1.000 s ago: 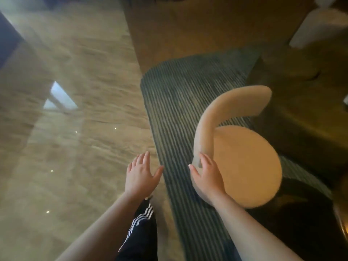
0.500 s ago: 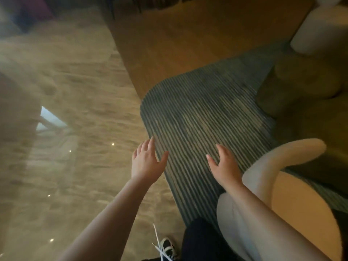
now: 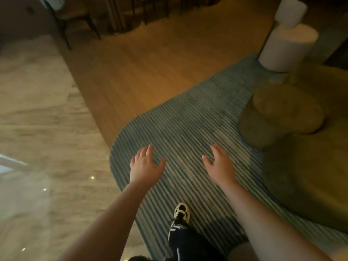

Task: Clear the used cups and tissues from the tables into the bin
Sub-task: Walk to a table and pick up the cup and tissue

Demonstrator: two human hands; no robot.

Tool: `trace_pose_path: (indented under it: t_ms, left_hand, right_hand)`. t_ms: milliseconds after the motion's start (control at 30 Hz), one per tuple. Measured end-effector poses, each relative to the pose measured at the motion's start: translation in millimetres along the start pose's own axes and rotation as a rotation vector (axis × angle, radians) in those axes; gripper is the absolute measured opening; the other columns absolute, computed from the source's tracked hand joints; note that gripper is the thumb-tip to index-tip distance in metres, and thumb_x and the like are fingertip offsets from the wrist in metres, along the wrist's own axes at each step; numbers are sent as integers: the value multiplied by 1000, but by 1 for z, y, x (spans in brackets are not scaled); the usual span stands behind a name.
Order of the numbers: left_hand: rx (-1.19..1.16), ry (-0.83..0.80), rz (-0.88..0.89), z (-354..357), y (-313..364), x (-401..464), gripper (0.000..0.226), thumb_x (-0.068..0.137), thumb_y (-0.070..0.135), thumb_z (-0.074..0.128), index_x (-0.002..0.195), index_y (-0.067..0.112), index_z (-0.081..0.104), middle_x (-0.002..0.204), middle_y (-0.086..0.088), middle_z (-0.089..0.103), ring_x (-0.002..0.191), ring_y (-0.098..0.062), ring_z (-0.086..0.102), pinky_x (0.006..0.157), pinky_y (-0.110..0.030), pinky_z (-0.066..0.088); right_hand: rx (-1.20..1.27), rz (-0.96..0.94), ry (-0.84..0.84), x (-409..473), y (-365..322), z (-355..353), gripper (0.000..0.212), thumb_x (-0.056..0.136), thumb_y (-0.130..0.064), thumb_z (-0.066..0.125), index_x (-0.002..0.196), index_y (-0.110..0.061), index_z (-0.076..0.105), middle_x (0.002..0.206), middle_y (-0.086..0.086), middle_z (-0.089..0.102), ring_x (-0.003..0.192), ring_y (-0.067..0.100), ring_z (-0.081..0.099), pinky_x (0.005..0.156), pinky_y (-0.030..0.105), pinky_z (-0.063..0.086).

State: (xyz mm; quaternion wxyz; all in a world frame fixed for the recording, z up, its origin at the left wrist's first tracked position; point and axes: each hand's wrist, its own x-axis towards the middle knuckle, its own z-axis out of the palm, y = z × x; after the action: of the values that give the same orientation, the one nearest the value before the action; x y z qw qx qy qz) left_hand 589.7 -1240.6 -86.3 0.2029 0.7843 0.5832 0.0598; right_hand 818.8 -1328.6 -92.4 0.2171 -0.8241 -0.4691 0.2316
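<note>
Moved: our right hand (image 3: 220, 167) no longer rests on the cream chair; that chair was beside us a second ago and is now out of view, and we have stepped onto the striped rug (image 3: 188, 119).
Cups and tissues: we see none here, nor any bin, so we cannot say where they are from this view.
Right hand: fingers straight and spread, palm down over the rug, holding nothing.
Left hand (image 3: 145, 165): the same, fingers apart and empty, above the rug's near edge.
Foot: one shoe (image 3: 181, 211) is planted on the rug ahead of us, mid-stride by our reckoning.
Meaning for the task: we judge this a walk between tables, with nothing yet picked up and both hands free for the next cup.
Around us: olive round stools (image 3: 282, 113) stand to the right on the rug, a white cylindrical stand (image 3: 286, 48) behind them, wooden floor (image 3: 150, 63) beyond, pale marble floor (image 3: 37, 119) to the left, dark chair legs (image 3: 62, 29) far back.
Sharpness: everything is blurred by our movement.
</note>
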Motion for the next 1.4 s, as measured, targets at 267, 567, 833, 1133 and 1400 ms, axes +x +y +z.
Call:
trace_pose_path:
  t_ms: [267, 567, 833, 1133, 1400]
  left_hand:
    - [12, 31, 104, -35, 85, 222, 78, 88, 65, 31, 148, 16, 20, 152, -3, 28, 141, -21, 21, 114, -44, 19]
    - [33, 9, 188, -23, 160, 491, 79, 89, 64, 31, 149, 16, 18, 154, -5, 25, 141, -23, 20, 114, -45, 18]
    - [39, -6, 259, -43, 255, 754, 75, 90, 60, 37, 148, 14, 24, 152, -6, 30, 139, -23, 25, 112, -41, 23]
    - [46, -12, 334, -34, 365, 988, 77, 89, 61, 35, 149, 15, 22, 152, -7, 29, 140, -21, 22, 113, -42, 21]
    - [78, -69, 328, 8, 486, 1226, 78, 88, 63, 34, 148, 15, 23, 152, -7, 30, 140, -21, 23, 113, -42, 21]
  right_hand:
    - [6, 0, 43, 203, -22, -71, 58, 96, -42, 47, 144, -11, 38, 152, 8, 34, 140, 23, 29, 113, 36, 29]
    - [3, 45, 85, 472, -19, -114, 60, 96, -45, 44, 146, -15, 32, 155, 4, 28, 142, 21, 26, 114, 38, 29]
    - [-26, 130, 108, 727, -27, -197, 60, 96, -46, 43, 146, -14, 32, 155, 3, 28, 142, 21, 26, 115, 37, 28]
    - [-3, 179, 166, 958, -4, -253, 60, 96, -46, 44, 146, -15, 32, 156, 2, 27, 142, 20, 25, 114, 36, 26]
    - [24, 185, 148, 1207, 60, -325, 60, 96, -44, 45, 146, -14, 31, 156, 4, 25, 143, 21, 22, 116, 36, 23]
